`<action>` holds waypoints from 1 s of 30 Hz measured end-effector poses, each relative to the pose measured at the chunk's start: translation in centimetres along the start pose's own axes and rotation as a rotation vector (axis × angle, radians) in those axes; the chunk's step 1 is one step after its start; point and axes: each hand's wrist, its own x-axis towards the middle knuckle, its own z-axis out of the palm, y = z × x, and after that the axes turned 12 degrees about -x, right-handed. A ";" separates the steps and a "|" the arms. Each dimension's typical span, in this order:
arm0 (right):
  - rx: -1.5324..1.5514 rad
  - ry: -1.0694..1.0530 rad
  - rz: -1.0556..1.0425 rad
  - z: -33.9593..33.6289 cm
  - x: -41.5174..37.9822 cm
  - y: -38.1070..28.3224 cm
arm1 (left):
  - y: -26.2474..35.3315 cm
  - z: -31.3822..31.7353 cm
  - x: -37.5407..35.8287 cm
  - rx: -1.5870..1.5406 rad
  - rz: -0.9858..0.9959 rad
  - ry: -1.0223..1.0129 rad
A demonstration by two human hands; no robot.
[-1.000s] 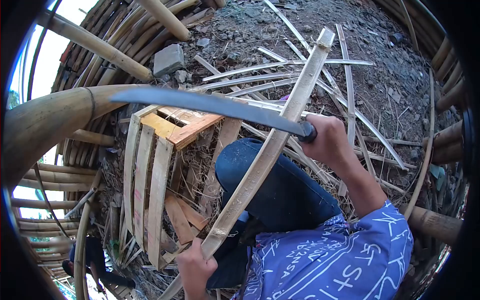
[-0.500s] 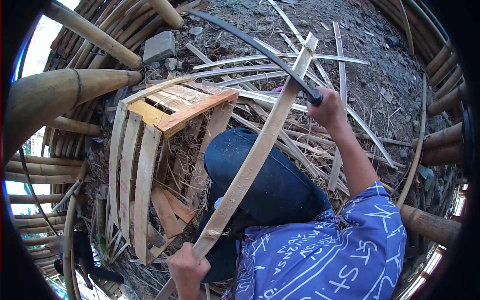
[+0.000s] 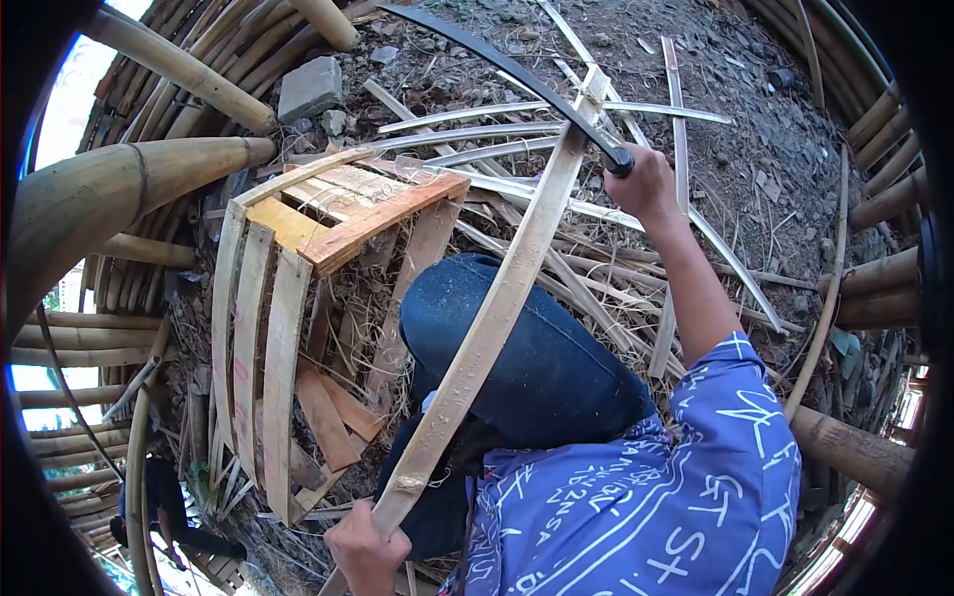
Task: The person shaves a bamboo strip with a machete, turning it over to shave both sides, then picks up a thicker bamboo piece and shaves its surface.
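Note:
A long pale bamboo strip (image 3: 477,363) slants across the view over my bent knee. Near its lower end my left hand (image 3: 366,548) is closed round it. My right hand (image 3: 644,187) grips the dark handle of a long curved blade (image 3: 477,58), which points to the upper left. The blade crosses the strip close to its upper end and appears to touch it. Just left of my knee stands a slatted wooden crate (image 3: 397,221) with an orange-brown front board.
Several split bamboo strips (image 3: 661,107) lie crossed on the dirt ahead. A grey block (image 3: 310,89) sits at the upper left. Thick bamboo poles (image 3: 119,189) line both sides. Another person (image 3: 164,507) is at the lower left.
My right hand and the blade have moved slightly up and to the left along the strip. The strip's upper end and my left hand have shifted a little left; my left hand also sits lower.

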 end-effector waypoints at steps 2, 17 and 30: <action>-0.001 0.023 0.014 0.6 0.7 0.4 | -0.6 0.1 -0.4 0.010 0.002 0.010; 0.332 -0.347 -0.284 -2.0 -6.7 -9.7 | 0.6 -0.2 1.4 -0.091 -0.278 -0.131; 0.266 -0.282 -0.210 -7.6 -6.3 -9.3 | -0.6 -0.1 1.5 -0.544 -0.209 -0.356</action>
